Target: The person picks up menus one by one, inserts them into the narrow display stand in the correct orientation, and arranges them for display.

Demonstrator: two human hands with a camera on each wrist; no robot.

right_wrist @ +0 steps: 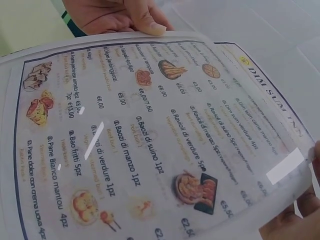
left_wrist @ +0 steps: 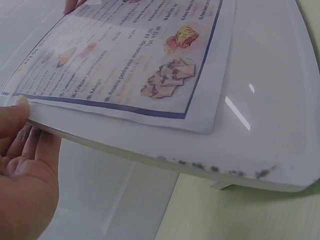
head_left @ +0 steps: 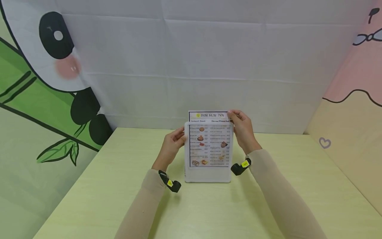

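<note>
A printed menu sheet headed DIM SUM INN sits mostly inside a clear menu holder with a pale border; its heading sticks out above the holder's top edge. The holder stands upright on the table. My left hand grips the holder's left side, thumb on the front face and the other fingers behind. At the top right, my right hand pinches the sheet's protruding corner between thumb and fingers. In the right wrist view, the right hand is partly cut off by the frame edge.
The light yellow table runs back to a creased white backdrop. A panda and bamboo drawing covers the left wall; a pink and cream wall stands at the right. Black wrist cameras are strapped over both sleeves.
</note>
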